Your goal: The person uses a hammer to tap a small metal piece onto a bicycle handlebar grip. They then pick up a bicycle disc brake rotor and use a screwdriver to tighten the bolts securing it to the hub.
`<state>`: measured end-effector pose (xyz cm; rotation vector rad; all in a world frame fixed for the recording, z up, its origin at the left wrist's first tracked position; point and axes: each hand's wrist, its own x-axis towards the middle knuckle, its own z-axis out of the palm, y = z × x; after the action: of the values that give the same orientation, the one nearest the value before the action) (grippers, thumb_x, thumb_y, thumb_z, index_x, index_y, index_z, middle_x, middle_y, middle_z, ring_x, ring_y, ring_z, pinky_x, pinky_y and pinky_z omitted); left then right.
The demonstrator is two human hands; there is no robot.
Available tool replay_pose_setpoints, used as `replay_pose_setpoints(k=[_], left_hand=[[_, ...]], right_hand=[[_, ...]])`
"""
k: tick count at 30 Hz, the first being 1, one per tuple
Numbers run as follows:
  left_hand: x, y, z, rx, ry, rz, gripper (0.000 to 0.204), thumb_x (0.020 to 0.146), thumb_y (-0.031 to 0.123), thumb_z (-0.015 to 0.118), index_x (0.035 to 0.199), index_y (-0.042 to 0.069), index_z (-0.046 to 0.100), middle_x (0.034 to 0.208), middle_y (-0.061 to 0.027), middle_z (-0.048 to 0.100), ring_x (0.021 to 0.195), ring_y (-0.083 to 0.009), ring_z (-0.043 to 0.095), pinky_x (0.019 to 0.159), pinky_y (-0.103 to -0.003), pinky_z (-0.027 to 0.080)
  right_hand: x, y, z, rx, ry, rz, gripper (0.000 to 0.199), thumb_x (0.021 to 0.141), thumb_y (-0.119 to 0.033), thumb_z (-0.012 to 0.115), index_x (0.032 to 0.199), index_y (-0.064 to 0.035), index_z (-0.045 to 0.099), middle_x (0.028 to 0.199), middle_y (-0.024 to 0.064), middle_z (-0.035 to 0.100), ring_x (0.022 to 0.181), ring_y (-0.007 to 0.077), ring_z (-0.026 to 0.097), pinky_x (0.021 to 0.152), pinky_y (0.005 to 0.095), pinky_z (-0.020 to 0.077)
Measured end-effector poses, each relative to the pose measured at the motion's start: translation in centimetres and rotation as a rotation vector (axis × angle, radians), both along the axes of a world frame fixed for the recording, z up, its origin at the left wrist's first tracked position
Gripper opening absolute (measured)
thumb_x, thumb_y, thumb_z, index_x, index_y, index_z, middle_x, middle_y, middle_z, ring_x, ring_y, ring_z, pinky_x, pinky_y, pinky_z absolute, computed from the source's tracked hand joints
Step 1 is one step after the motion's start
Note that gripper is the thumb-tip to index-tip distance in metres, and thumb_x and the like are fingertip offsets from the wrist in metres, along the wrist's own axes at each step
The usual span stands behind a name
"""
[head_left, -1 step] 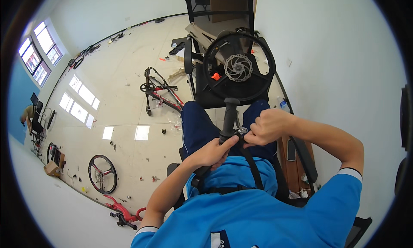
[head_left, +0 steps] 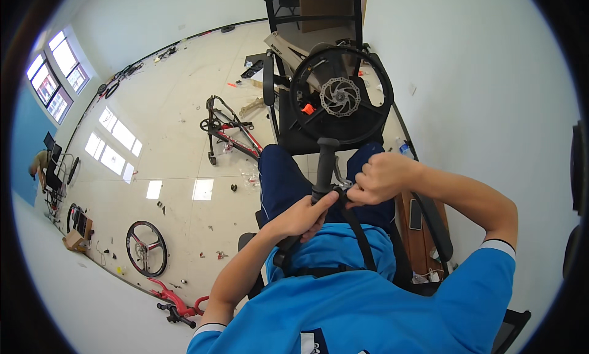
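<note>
I sit with a black handlebar (head_left: 324, 170) standing across my lap, its rubber grip pointing away from me. My left hand (head_left: 304, 217) is wrapped around the bar just below the grip. My right hand (head_left: 381, 177) is closed from the right on a small metal fitting (head_left: 341, 190) on the bar, its fingertips touching my left thumb. A curved black bar (head_left: 362, 237) runs from the fitting down over my blue shirt. Just beyond my knees, a black wheel with a silver disc rotor (head_left: 339, 96) leans on a black chair (head_left: 288, 117).
A red and black bike frame (head_left: 228, 133) lies on the tiled floor to the left. A loose wheel (head_left: 146, 248) and a red part (head_left: 177, 305) lie nearer the left wall. A white wall is close on my right, with a wooden ledge (head_left: 421, 234) below it. A person (head_left: 39, 163) stands far left.
</note>
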<state>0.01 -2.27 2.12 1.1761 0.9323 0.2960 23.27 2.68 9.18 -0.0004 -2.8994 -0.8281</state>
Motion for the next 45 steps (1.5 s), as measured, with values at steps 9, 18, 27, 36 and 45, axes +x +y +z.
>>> replay_pose_setpoints(k=[9,18,27,36,45], left_hand=[[-0.7,0.3,-1.3,-0.018,-0.466,0.127,0.063,0.093,0.070,0.026,0.083,0.009,0.037,0.052,-0.0013,0.035,0.037,-0.0118,0.034,0.036,-0.025,0.032],[1.2,0.0,-2.4,-0.010,-0.349,0.245,0.054,0.098,0.059,0.036,0.082,0.008,0.041,0.052,-0.0045,0.041,0.037,-0.0150,0.040,0.036,-0.029,0.036],[-0.5,2.8,-2.9,-0.137,-0.301,0.392,0.066,0.089,0.075,0.033,0.076,0.011,0.038,0.050,-0.0042,0.037,0.035,-0.0145,0.037,0.033,-0.028,0.032],[-0.2,3.3,-4.1,-0.126,-0.242,0.467,0.064,0.089,0.074,0.034,0.078,0.012,0.040,0.048,-0.0020,0.034,0.034,-0.0134,0.034,0.033,-0.027,0.031],[0.0,3.1,-5.1,-0.102,-0.208,0.486,0.061,0.093,0.070,0.028,0.081,0.012,0.039,0.050,-0.0015,0.033,0.035,-0.0120,0.034,0.033,-0.026,0.031]], right_hand=[[0.0,-0.8,3.4,-0.227,0.936,-0.395,0.047,0.078,-0.033,0.070,0.111,-0.0026,0.055,0.102,0.0123,0.060,0.102,0.0305,0.055,0.089,0.0399,0.0431],[-5.5,0.3,-1.0,-1.972,1.474,-0.190,0.026,0.096,-0.020,0.056,0.113,-0.0003,0.055,0.090,0.0078,0.063,0.080,0.0116,0.061,0.068,0.0254,0.0489],[-4.0,4.1,-23.8,-0.658,-0.265,-1.321,0.054,0.085,-0.036,0.053,0.130,-0.0061,0.057,0.131,0.0165,0.057,0.128,0.0384,0.045,0.115,0.0506,0.0173],[-4.7,4.1,-28.5,-1.115,0.452,-1.110,0.038,0.085,-0.029,0.055,0.110,-0.0034,0.066,0.113,0.0200,0.063,0.106,0.0368,0.059,0.092,0.0443,0.0475],[-3.0,2.9,-25.7,-1.543,0.831,-1.005,0.028,0.085,-0.022,0.062,0.099,0.0016,0.068,0.094,0.0207,0.069,0.089,0.0345,0.067,0.081,0.0387,0.0522]])
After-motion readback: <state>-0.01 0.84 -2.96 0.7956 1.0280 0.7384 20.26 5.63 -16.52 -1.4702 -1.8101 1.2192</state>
